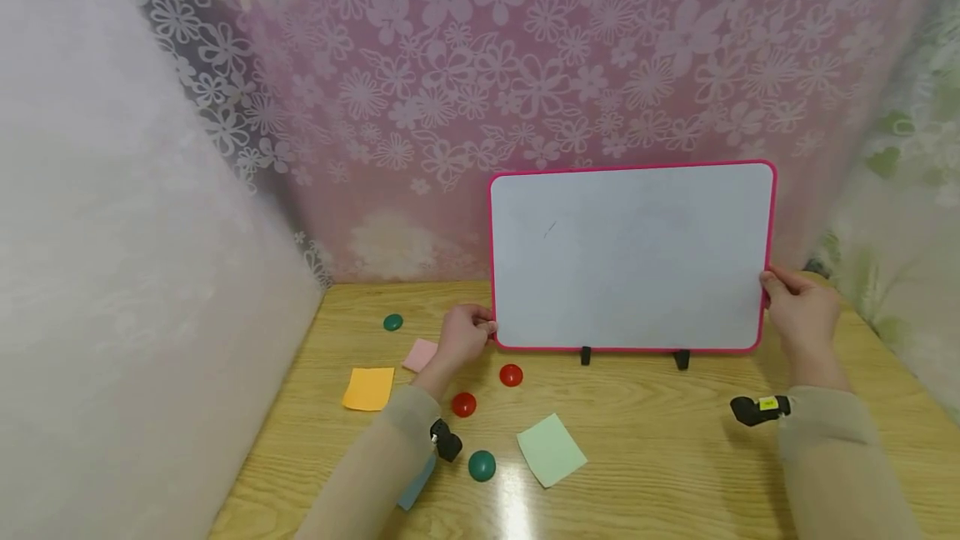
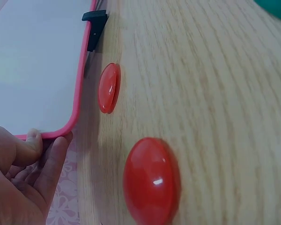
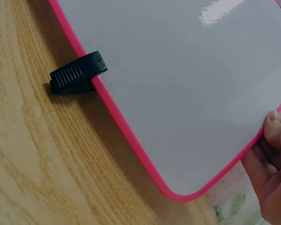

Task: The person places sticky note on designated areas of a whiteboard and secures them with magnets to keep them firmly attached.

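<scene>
A whiteboard with a pink frame stands nearly upright at the back of the table, with a short dark mark on its left part. My left hand pinches its lower left edge, thumb in front and fingers behind. On the right edge, somewhat higher, my right hand grips the frame between thumb and fingers. Two black clips sit on the bottom edge; one clip also shows in the left wrist view. Close to the left hand lie two red magnets.
Left of the board are a pink sticky note, an orange note and a green magnet. Nearer lie a pale green note, another green magnet and a blue note partly under the left sleeve. A floral curtain hangs behind.
</scene>
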`<state>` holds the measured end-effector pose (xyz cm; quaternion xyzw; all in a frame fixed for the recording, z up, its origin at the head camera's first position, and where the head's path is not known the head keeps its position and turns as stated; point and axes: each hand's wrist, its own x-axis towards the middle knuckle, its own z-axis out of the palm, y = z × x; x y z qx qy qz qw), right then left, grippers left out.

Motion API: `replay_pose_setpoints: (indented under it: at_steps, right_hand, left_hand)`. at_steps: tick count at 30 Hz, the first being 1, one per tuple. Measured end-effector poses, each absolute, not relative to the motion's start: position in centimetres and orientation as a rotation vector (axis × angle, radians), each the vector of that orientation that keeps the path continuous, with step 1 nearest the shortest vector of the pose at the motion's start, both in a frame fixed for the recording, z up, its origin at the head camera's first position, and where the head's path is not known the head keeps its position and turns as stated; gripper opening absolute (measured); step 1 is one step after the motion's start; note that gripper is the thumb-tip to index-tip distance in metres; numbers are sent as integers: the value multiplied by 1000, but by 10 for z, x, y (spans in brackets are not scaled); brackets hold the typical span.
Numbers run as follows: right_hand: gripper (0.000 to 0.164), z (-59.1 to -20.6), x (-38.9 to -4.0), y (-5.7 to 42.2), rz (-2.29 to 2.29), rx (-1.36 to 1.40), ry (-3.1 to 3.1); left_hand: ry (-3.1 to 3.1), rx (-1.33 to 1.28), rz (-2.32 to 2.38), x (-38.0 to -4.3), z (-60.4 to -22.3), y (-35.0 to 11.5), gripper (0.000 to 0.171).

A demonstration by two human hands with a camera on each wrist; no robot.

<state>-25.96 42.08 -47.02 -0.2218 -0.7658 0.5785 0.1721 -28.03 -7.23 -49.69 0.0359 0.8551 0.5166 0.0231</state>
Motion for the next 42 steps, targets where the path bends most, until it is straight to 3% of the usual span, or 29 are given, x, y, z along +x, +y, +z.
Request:
replay_pose_setpoints:
  at_steps: [9,19,24,31,42]
  right_hand:
    - [43,-471,-259,416,1651,-593,-2147]
    - [58,-473,-241,415,1429,-599,-2279]
    - [49,-474,-229,406,1400,-652,-2086]
    - [29,-478,-204,377,980,-196,-2005]
    - [37,-486,-181,313,859,529,-2352]
  left_hand:
    - [2592,85,1606,-280,-500,-79,14]
    - [2691,274,1474,-272,-498,-90,28]
    - [2683,320,1476,-258,-493,-100,35]
    - [2718,491,1367,-231,-482,-116,31]
    - [2730,905,1099,-204,-493,-148,23]
